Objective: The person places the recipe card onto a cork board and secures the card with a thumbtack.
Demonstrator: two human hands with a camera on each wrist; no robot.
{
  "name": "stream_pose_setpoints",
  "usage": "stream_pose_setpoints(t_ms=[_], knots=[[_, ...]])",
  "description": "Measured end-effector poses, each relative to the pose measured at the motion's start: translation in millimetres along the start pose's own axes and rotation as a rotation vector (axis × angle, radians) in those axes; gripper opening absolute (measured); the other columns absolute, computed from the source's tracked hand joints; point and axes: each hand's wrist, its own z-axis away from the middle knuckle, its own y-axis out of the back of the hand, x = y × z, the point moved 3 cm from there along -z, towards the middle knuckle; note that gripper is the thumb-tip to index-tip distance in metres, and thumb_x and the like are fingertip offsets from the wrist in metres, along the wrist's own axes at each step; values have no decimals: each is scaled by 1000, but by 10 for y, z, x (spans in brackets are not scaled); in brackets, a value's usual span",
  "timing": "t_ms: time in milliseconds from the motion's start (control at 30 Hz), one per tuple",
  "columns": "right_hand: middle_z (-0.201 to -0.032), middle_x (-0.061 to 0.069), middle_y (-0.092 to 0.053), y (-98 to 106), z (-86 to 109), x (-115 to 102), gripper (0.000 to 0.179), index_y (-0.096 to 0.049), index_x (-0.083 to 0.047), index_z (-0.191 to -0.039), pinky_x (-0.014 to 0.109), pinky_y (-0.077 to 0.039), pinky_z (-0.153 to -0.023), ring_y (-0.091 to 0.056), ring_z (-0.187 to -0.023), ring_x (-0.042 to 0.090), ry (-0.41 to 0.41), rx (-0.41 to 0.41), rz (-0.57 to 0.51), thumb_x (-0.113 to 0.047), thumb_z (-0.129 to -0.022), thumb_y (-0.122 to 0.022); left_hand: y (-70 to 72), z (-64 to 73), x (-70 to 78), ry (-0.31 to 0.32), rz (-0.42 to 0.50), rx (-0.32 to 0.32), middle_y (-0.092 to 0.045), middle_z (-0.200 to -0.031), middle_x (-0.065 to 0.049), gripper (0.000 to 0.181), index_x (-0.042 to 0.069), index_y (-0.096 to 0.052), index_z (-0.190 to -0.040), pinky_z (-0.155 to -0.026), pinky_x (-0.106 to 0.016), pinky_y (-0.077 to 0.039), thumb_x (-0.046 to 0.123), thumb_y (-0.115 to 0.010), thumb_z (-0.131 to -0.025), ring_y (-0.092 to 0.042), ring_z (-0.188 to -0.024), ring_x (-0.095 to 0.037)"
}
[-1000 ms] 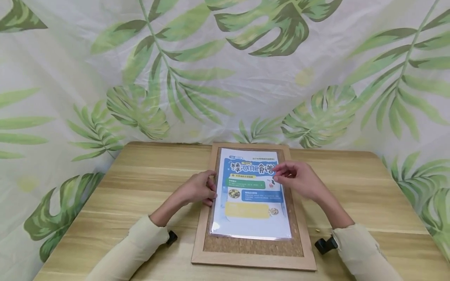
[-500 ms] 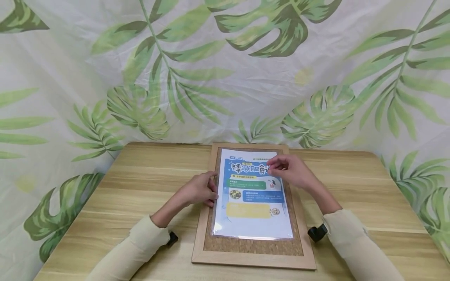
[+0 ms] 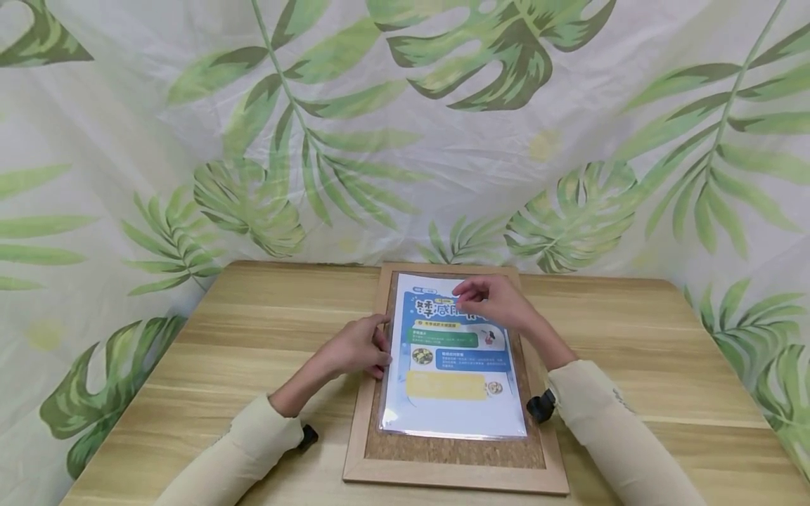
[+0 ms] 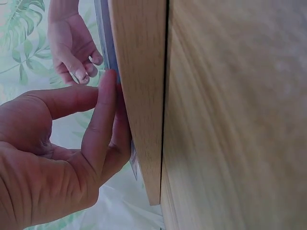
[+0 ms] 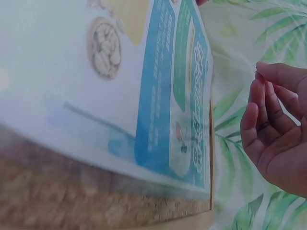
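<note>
Curtain (image 3: 354, 154), leaf-printed, hangs behind the wooden table (image 3: 272, 295). Wood-framed cork board (image 3: 455, 450) lies flat on the table. Printed sheet (image 3: 452, 355) lies on the board's cork face. Left hand (image 3: 356, 344): fingers loosely bent, tips touching the sheet's left edge. Right hand (image 3: 496, 302): above the sheet's upper part, narrowed, thumb near fingertips; I cannot tell whether they hold anything small.

The right hand (image 3: 490, 301) is farther left over the shiny sheet (image 3: 458, 416) than before, and it hides more of the big title (image 3: 433, 308). The black thing (image 3: 541, 406) by its sleeve (image 3: 607, 422) now overlaps the board's (image 3: 455, 474) right side.
</note>
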Motion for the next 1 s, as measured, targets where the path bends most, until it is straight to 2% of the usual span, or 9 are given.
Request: stream_pose_setpoints(t_ms=[200, 433, 600, 1000], knots=[[-101, 10, -76, -79, -102, -17, 26, -76, 1, -122, 26, -54, -79, -67, -89, 19, 24, -7, 19, -11, -98, -78, -7, -2, -20, -7, 16, 30, -65, -99, -15, 73, -3, -42, -160, -61, -34, -65, -5, -75, -95, -71, -69, -21], [-102, 7, -76, -136, -217, -30, 27, -77, -3, -123, 27, -53, -83, -66, -91, 20, -7, 5, 24, -13, -98, -79, -27, 4, -33, -16, 12, 26, -65, -96, -15, 77, -3, -41, -161, -61, -34, -65, -7, -77, -93, -70, -67, -21], [-103, 9, -76, -178, -284, -33, 28, -76, 0, -124, 26, -53, -82, -67, -91, 20, 0, -3, 8, -10, -99, -76, -34, 36, -27, -4, 1, 25, -65, -94, -15, 79, -4, -40, -161, -59, -34, -65, -7, -78, -91, -71, -66, -22], [-103, 7, -75, -261, -443, 67, 28, -77, -4, -125, 32, -54, -87, -67, -93, 21, -67, 7, -6, -13, -99, -77, -54, 37, 2, 16, -39, 38, -67, -95, -15, 80, -4, -41, -161, -59, -34, -65, -8, -79, -90, -72, -67, -21]])
